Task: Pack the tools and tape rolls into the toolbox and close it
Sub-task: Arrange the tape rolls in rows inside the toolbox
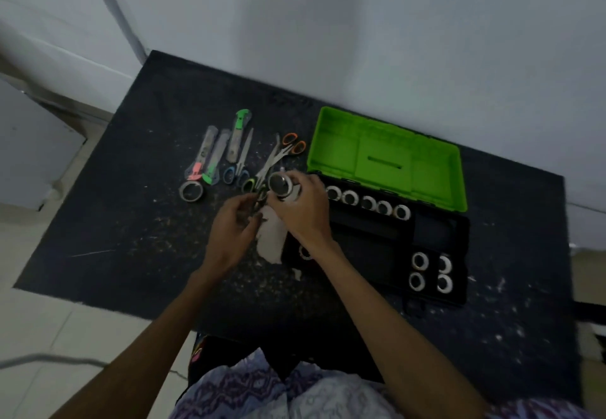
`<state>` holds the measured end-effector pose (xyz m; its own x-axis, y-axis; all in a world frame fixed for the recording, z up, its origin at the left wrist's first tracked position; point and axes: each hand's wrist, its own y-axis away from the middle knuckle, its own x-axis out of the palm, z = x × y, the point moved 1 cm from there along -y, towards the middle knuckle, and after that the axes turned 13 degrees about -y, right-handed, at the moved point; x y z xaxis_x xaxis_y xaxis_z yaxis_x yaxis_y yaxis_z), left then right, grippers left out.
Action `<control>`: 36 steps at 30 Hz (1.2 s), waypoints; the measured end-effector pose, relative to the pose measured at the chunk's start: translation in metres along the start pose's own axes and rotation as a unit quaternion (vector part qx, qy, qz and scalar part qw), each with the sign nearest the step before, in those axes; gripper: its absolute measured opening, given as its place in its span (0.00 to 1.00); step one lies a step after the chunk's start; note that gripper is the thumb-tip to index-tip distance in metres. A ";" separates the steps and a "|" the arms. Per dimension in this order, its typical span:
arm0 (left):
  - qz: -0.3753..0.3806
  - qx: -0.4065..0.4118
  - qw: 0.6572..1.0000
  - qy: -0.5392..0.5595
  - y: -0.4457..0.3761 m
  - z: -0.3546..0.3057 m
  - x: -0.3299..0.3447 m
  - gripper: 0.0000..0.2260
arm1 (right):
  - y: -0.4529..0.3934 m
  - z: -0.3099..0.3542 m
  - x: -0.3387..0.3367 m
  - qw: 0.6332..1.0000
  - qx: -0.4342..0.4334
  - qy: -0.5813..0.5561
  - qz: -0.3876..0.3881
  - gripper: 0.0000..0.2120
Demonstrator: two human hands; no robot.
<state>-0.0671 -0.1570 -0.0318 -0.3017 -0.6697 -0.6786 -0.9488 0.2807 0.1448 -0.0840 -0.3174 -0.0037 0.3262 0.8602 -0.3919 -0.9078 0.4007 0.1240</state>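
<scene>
Head view shows my right hand (301, 208) with its grip holding a tape roll (280, 184) just left of the open toolbox (436, 221), and my left hand (234, 225) below the scissors (262, 177) with fingers loosely bent; I cannot tell if it holds anything. More rolls already sit in the box, and one roll (192, 191), knives (210, 156) and other scissors wait on the dark tabletop (131, 221). I think the roll could slip and roll away, or my hands could bump the sharp scissors, because everything is so close together.
</scene>
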 end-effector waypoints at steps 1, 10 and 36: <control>0.002 0.034 0.999 -0.022 -0.001 -0.009 0.006 0.18 | 0.002 -0.002 -0.013 1.000 0.002 0.000 -0.015 0.19; 0.084 0.202 0.952 -0.216 0.011 -0.074 0.080 0.35 | 0.047 -0.054 -0.140 0.983 0.055 0.026 -0.172 0.19; 0.100 0.196 0.949 -0.226 0.021 -0.084 0.086 0.36 | 0.068 -0.102 -0.214 0.954 0.083 0.138 -0.254 0.14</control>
<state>-0.1209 -0.2663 -0.0267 -0.3172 -0.2382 -0.9180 -0.7424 0.6646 0.0840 -0.2424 -0.5063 -0.0046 0.6098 0.4354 -0.6622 -0.5902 0.8072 -0.0127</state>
